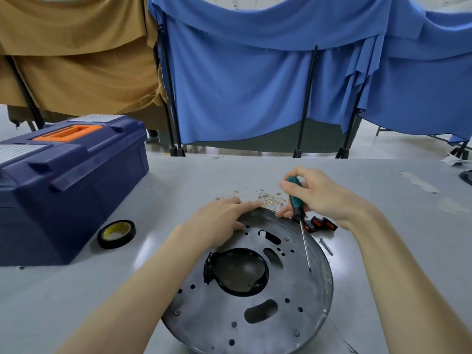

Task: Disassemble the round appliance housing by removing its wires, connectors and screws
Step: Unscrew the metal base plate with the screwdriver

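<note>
The round metal housing [286, 300] lies flat on the grey table, with a black-rimmed central opening and several holes and slots. My left hand [219, 221] rests palm-down on its far left rim, fingers spread. My right hand [316, 195] grips a green-and-black-handled screwdriver [296, 200]; the shaft slants down over the plate, its tip near the right rim. Just beyond the housing lies a heap of thin wires with brass connectors [270, 198]. Red-and-black switches [321, 223] and a loose screw [326, 246] lie to the right of the rim.
A dark blue toolbox [63, 185] with an orange handle stands on the table at the left. A black roll of tape [116, 233] lies beside it. Blue and tan cloth screens on black stands hang behind the table's far edge.
</note>
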`<state>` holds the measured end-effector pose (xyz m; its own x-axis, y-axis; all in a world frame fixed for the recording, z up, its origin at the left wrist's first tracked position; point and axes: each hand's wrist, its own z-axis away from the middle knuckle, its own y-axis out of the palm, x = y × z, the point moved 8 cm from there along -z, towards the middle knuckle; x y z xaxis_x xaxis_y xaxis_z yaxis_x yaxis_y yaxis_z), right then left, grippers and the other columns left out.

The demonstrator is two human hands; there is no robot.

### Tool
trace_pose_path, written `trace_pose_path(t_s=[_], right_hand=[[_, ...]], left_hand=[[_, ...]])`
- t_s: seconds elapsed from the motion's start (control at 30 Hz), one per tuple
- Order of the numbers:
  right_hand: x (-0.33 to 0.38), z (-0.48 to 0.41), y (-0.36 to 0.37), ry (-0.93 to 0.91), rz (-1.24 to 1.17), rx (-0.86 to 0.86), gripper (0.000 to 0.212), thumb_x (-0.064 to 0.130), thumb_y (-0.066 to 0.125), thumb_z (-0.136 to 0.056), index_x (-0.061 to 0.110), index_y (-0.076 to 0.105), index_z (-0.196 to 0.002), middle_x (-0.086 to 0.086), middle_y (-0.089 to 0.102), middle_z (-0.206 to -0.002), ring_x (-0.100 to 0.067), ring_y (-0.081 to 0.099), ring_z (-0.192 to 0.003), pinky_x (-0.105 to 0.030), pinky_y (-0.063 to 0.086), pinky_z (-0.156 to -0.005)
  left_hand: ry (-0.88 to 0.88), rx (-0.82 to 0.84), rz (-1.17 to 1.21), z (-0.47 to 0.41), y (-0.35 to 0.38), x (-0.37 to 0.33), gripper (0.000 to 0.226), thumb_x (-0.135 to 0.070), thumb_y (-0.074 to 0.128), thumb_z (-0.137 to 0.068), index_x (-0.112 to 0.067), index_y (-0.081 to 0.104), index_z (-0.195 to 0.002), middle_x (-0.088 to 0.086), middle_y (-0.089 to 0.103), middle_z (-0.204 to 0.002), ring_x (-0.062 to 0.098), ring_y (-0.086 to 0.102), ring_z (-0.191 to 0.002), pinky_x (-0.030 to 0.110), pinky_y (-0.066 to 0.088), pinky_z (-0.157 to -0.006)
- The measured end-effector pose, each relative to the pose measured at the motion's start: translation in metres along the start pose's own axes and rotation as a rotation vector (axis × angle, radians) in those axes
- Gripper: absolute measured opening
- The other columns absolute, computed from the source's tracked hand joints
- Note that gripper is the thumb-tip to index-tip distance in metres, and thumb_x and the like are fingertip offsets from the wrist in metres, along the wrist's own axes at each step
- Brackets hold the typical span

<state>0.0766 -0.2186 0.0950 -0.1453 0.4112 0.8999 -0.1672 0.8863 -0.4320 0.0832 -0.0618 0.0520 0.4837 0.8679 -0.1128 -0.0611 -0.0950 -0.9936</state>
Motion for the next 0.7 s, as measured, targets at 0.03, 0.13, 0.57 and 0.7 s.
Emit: trace_pose_path(t_s=[0.03, 0.13, 0.57, 0.7], right_hand=[[0.000, 0.000, 0.000, 0.001, -0.008, 0.000, 0.021, 0.024, 0.051, -0.100, 0.008, 0.050, -0.113, -0.010, 0.069, -0.069, -0.026, 0.075, -0.077, -0.041, 0.061, -0.078], [0.000, -0.001, 0.000, 0.004, -0.034, -0.007, 0.020, 0.023, 0.051, -0.100, 0.007, 0.050, -0.113, -0.015, 0.068, -0.074, -0.028, 0.075, -0.077, -0.037, 0.062, -0.074], [0.008, -0.002, -0.009, -0.080, -0.110, -0.153, 0.031, 0.027, 0.052, -0.100, -0.003, 0.052, -0.107, -0.020, 0.059, -0.081, -0.038, 0.071, -0.063, -0.032, 0.057, -0.051], [0.013, 0.001, -0.018, -0.145, -0.226, -0.294, 0.029, 0.026, 0.056, -0.097, 0.000, 0.048, -0.109, -0.023, 0.058, -0.091, -0.039, 0.070, -0.060, -0.037, 0.059, -0.053]], left_hand=[[0.005, -0.026, -0.025, -0.003, 0.001, 0.002, 0.058, -0.030, 0.046, -0.102, -0.052, 0.017, -0.148, -0.003, 0.048, -0.126, 0.023, 0.052, -0.111, 0.036, 0.046, -0.088], [-0.013, -0.123, -0.123, -0.003, -0.005, 0.003, 0.053, -0.029, 0.045, -0.101, -0.052, 0.026, -0.145, -0.001, 0.053, -0.115, 0.023, 0.055, -0.099, 0.031, 0.040, -0.072], [-0.386, -0.059, -0.393, 0.022, -0.033, 0.038, 0.021, 0.004, 0.048, -0.088, -0.014, 0.046, -0.099, 0.004, 0.042, -0.081, 0.028, 0.050, -0.084, 0.032, 0.037, -0.068], [-0.496, 0.018, -0.401, 0.033, -0.041, 0.047, 0.023, 0.003, 0.047, -0.086, -0.017, 0.036, -0.090, 0.001, 0.033, -0.072, 0.024, 0.043, -0.078, 0.029, 0.033, -0.060]])
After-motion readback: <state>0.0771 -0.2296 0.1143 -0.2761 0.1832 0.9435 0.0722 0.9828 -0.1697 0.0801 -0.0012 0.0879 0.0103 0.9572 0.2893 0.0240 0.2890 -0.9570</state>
